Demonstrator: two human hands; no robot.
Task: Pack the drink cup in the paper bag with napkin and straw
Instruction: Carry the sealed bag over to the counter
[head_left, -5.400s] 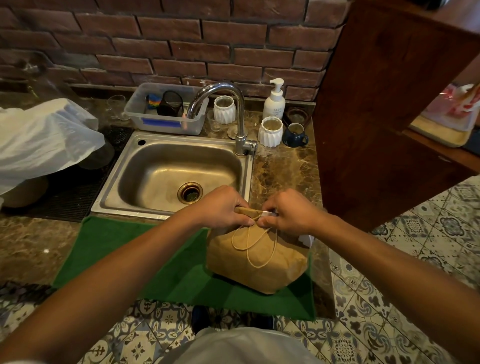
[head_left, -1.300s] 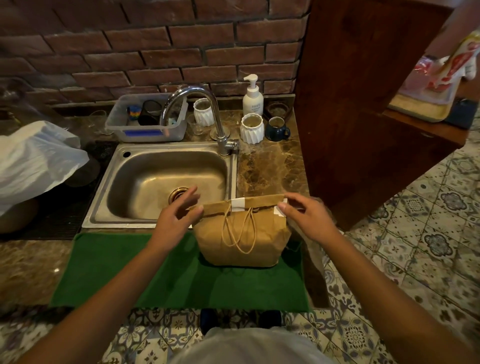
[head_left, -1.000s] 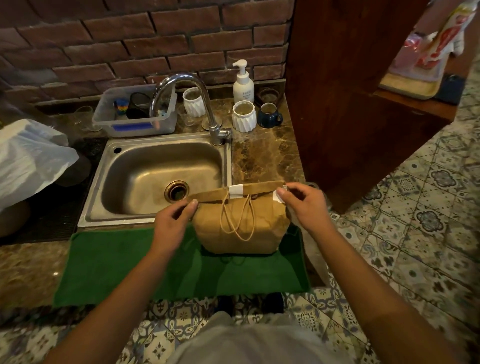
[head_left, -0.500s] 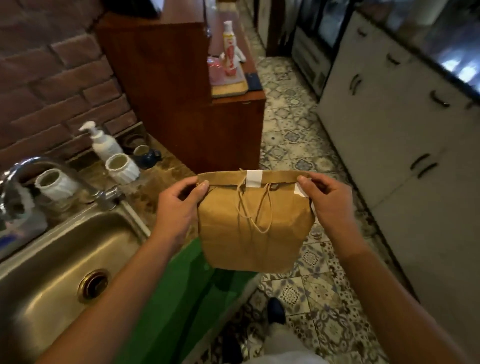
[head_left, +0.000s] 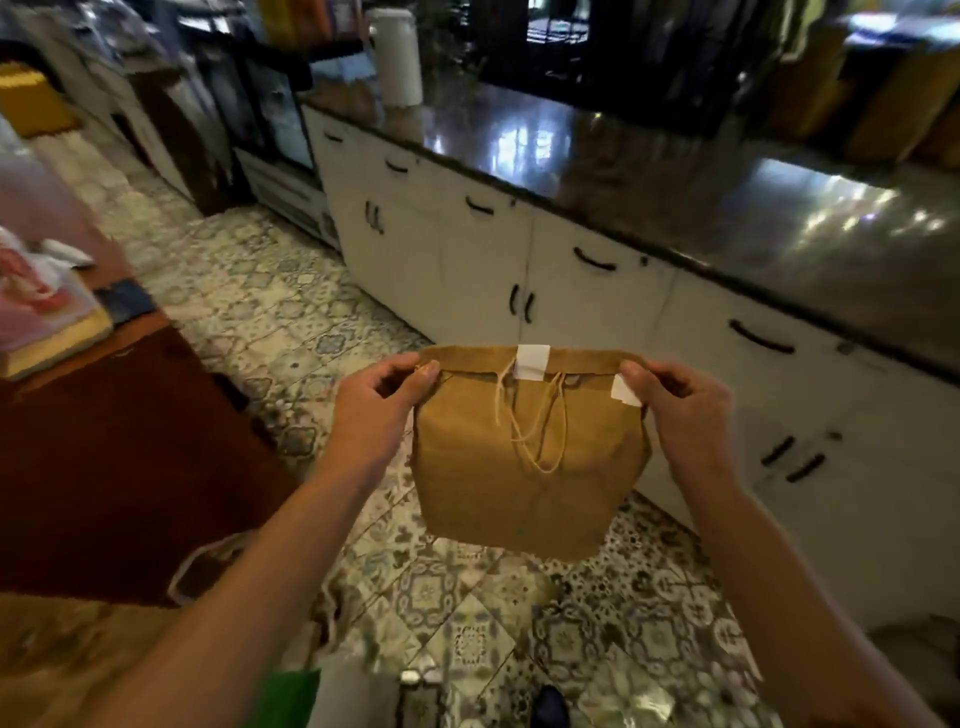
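Bag: brown paper bag (head_left: 524, 467), held in the air in front of the person, above the tiled floor (head_left: 270, 312), touching no surface.
Bag top: folded over and flat, fastened with a strip of white tape (head_left: 533, 361) at the middle; a second white tab (head_left: 625, 391) sits at its right corner.
Handles: thin twine loops (head_left: 535, 431) hang down the near face of the bag.
Contents: hidden by the closed top; cup, napkin and straw cannot be seen.
Left hand: left hand (head_left: 379, 402) pinches the left end of the folded top, thumb on the near side, other fingers curled behind.
Right hand: right hand (head_left: 685, 405) pinches the right end of the fold, thumb beside the white tab.
Bag pose: roughly upright, bottom edge tilted a little down toward the right.
Surroundings: white cabinets (head_left: 545, 291) with dark handles under a glossy dark counter (head_left: 675, 171) beyond the bag; a dark wooden unit (head_left: 104, 457) at left; the view is blurred.
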